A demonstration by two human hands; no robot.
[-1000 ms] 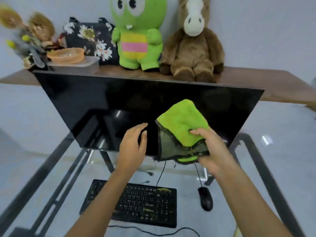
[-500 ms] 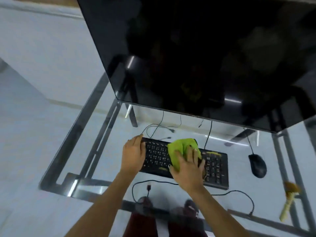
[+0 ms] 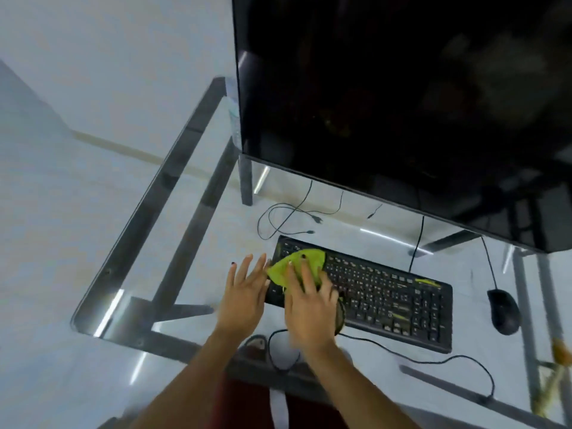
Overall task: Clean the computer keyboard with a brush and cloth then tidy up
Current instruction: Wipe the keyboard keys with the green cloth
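- While the right hand (image 3: pixel 309 308) presses flat on the green cloth (image 3: pixel 294 267), its grip is spread, fingers straight over the keyboard's (image 3: pixel 371 292) left end.
- Left hand (image 3: pixel 244 292) lies just left of the keyboard, grip spread, holding nothing.
- Keyboard sits on the glass bench (image 3: pixel 173 243), near the monitor (image 3: pixel 402 103).
- Mouse (image 3: pixel 504 311) lies to the right.
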